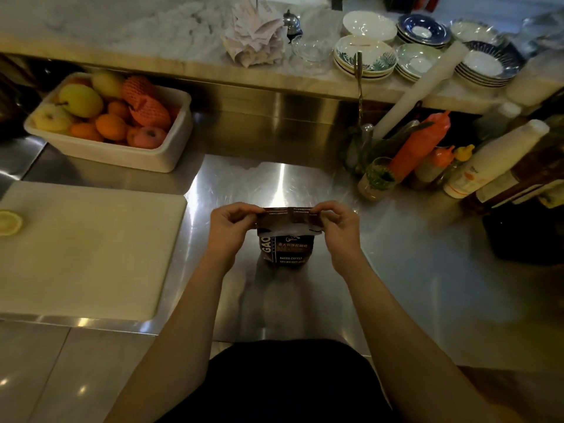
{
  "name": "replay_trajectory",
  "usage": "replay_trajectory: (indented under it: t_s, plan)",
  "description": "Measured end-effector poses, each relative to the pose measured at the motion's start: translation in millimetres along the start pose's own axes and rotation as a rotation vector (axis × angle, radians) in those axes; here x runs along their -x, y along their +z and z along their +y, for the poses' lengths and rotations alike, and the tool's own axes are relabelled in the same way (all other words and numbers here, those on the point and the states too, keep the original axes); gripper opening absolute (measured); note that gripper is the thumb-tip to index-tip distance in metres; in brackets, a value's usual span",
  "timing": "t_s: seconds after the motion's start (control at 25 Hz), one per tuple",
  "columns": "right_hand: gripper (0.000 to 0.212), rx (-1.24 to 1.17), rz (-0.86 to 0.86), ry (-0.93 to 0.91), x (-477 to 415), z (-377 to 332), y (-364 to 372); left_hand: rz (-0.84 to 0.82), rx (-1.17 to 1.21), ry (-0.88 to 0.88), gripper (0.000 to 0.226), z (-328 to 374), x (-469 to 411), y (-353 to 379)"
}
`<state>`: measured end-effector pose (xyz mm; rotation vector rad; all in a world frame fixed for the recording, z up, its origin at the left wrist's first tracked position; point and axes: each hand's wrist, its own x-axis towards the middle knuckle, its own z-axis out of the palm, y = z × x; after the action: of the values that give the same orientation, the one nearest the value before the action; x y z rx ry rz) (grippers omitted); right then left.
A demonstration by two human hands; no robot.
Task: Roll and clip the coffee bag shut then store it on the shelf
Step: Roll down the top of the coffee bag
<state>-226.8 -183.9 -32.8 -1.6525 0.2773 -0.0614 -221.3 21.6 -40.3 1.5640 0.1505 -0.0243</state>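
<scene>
A brown coffee bag (288, 250) with white lettering stands upright on the steel counter (412, 270) in front of me. Its top is bent over toward me, showing a pale inner edge. My left hand (229, 227) pinches the bag's top left corner. My right hand (337, 222) pinches the top right corner. Both hands hold the folded top flat between thumb and fingers. No clip is visible anywhere in view.
A white cutting board (91, 248) with a lemon half (10, 222) lies to the left. A tub of fruit (106, 117) sits at the back left. Sauce bottles (427, 148) crowd the right. Stacked plates (366, 56) and crumpled paper (253, 35) rest on the raised marble ledge (122, 32).
</scene>
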Motion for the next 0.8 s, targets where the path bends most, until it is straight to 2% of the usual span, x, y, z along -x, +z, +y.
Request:
replay_trajectory:
  t_s: [0.32,0.52,0.64,0.8]
  plan:
    - [0.043,-0.014,-0.049,0.001,-4,6,-12,0.013,-0.017,-0.019,0.036,4,7,9]
    - [0.044,0.018,-0.080,-0.051,-3,9,-16,0.017,-0.125,-0.026,0.005,10,5,15]
    - [0.042,0.042,-0.082,-0.084,-2,10,-22,0.023,-0.167,-0.044,0.017,9,5,20]
    - [0.037,0.043,-0.089,-0.093,-1,9,-27,0.012,-0.229,0.039,0.022,9,4,25]
